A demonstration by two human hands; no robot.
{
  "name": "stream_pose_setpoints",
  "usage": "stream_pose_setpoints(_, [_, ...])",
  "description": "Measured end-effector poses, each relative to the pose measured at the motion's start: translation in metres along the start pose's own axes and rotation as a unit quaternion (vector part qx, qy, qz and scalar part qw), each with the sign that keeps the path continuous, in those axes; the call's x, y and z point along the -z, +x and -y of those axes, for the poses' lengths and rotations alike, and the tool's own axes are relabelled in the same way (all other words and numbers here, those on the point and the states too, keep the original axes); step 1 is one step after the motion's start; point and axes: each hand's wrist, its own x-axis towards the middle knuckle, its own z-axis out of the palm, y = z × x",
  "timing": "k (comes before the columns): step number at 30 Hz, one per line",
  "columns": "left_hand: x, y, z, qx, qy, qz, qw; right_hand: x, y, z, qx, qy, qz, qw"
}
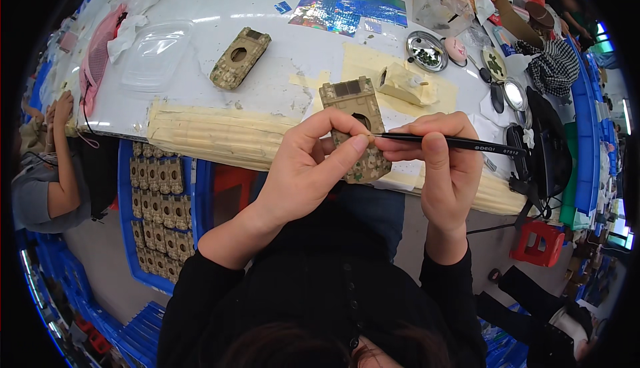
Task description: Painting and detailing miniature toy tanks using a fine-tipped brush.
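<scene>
My right hand (450, 161) grips a thin black paintbrush (460, 143) like a pen, its tip pointing left. The thumb and forefinger of my left hand (300, 161) are pinched together right at the brush tip. Whatever is between them is too small to make out. Under both hands, at the table's near edge, a camouflage-painted model tank hull (357, 103) with a round opening is partly covered by my fingers. Farther left lies a second camouflage tank hull (241, 58), untouched. Just beyond my right hand a tan block-shaped piece (403, 83) sits on yellowish paper.
A blue crate (127, 235) with several rows of hulls stands below left. On the table are a clear plastic tray (157, 55), a shiny holographic sheet (347, 9), and a round metal dish (427, 51) with small dark green bits. Another person's arm (63, 161) is at far left.
</scene>
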Motion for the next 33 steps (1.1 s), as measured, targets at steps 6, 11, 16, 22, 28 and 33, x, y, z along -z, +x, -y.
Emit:
stream_pose_setpoints(6, [0.001,0.0,0.0,-0.004,0.001,0.002,1.0,0.0,0.0,0.0,0.003,-0.001,0.004,1.0])
stream_pose_setpoints(11, [0.001,0.0,0.001,-0.005,-0.007,0.002,1.0,-0.001,0.001,0.0,0.006,-0.005,0.004,1.0])
stream_pose_setpoints(16, [0.0,0.0,0.0,0.0,-0.01,0.001,1.0,0.0,0.001,-0.002,0.005,0.015,0.001,1.0])
stream_pose_setpoints(22, [0.007,0.003,-0.012,0.093,-0.074,0.029,0.992,0.008,-0.002,0.001,0.02,0.05,0.0,0.999])
stream_pose_setpoints(28, [0.005,0.006,-0.023,0.126,-0.145,0.059,0.98,0.014,-0.003,-0.001,0.047,-0.028,0.038,0.998])
stream_pose_setpoints(33, [0.006,0.005,-0.019,0.128,-0.145,0.075,0.978,0.014,-0.004,-0.005,0.05,0.047,0.062,0.996])
